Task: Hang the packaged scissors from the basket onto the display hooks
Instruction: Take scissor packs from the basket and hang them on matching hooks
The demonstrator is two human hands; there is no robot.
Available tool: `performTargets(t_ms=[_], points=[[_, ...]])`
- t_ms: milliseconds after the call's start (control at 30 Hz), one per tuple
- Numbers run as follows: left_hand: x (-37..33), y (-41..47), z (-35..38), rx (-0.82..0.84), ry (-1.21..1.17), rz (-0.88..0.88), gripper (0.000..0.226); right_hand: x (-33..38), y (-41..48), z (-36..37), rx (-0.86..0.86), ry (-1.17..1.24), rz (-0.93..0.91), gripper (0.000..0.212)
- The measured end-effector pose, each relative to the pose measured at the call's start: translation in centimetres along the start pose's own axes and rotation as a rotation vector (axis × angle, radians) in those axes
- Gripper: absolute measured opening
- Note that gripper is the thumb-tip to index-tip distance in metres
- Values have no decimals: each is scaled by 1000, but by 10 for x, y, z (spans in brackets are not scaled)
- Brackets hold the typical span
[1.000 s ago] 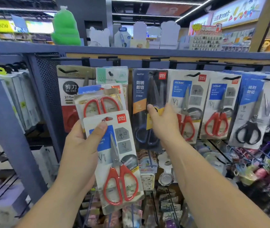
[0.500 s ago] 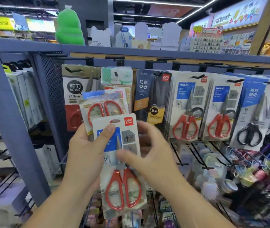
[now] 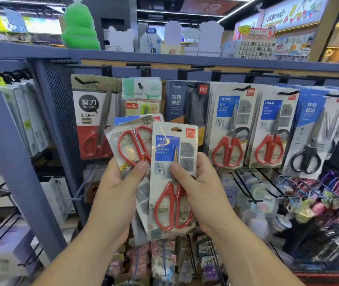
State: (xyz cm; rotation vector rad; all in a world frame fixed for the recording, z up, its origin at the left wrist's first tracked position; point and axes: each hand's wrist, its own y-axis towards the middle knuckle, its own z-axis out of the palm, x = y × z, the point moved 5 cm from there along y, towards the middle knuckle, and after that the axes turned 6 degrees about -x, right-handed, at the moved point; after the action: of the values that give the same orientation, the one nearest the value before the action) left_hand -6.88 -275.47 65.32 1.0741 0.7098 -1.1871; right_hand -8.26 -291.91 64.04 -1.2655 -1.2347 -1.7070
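Pulling front scissors pack (image 3: pixel 173 153) off stack (image 3: pixel 131 141): my right hand (image 3: pixel 202 193) back from rack (image 3: pixel 185 58), now pinching it, left hand (image 3: pixel 119 195) gripping rest. Matching hook (image 3: pixel 242 88) up-right of right hand, hanging next probably.

**A stationery shop aisle**

This is a retail shop. The fingers (image 3: pixel 138 169) hold white carded packs of red-handled scissors (image 3: pixel 173 153). Above them, black metal display hooks (image 3: pixel 245 87) on a blue-grey metal rack (image 3: pixel 9 141) carry rows of identical hanging scissors packs (image 3: pixel 228 129), several deep, each with a printed brand tag. Below and right of the fingers, lower black pegs (image 3: pixel 247 190) hold small bagged trinkets (image 3: pixel 300 203). High above the fingers, a green plush toy (image 3: pixel 80 25) and white card displays (image 3: pixel 210 36) stand on the rack's top shelf. Beyond them are lit advertising signs (image 3: pixel 292 13) and ceiling strip lights (image 3: pixel 236 11).
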Motion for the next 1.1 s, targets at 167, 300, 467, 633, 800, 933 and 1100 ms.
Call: performTargets(t_ms=[167,300,467,633,800,933,1100], points=[[6,0,-5,-41,50,16,33,-3,-3,-28,-38,10,28,23],[12,-1,2,-3,63,10,27,0,-11,-67,-114,70,31,36],[30,-9,29,47,80,-56,22,-6,-26,-114,-228,55,98,39],[45,-20,71,77,87,-72,16,-4,-31,-162,-237,19,89,32],[57,-25,115,57,87,-39,22,-4,-20,-222,-257,32,101,29],[67,-31,148,31,114,-22,29,-12,-10,-258,-235,32,97,35],[76,-35,175,-17,178,-25,32,-20,8,-289,-193,19,91,36]])
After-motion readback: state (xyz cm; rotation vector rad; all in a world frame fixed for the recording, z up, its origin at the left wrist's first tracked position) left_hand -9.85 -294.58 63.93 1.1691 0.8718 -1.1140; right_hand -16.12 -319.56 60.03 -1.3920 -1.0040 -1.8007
